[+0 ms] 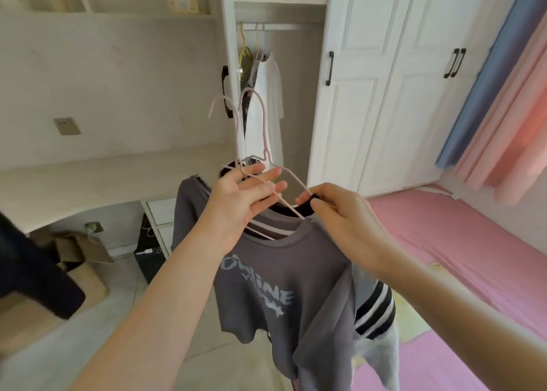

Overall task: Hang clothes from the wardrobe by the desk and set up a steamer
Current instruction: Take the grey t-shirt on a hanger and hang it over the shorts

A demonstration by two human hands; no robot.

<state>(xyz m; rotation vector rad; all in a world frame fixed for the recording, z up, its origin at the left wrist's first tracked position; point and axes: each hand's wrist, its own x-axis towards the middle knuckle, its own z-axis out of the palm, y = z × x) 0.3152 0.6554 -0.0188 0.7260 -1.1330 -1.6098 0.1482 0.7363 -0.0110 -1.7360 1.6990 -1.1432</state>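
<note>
While the grey T-shirt (281, 287) hangs before the open wardrobe (228, 35), the left hand (236, 204) has its grip on two pink hangers (266, 142) and the right hand (340, 213) pinches one arm at the collar — pale bench (74, 189) left, pink floor mat (458, 242) right.

The head camera looks forward and down, close above the grey shirt (281, 275), facing the wardrobe (355, 115).
</note>
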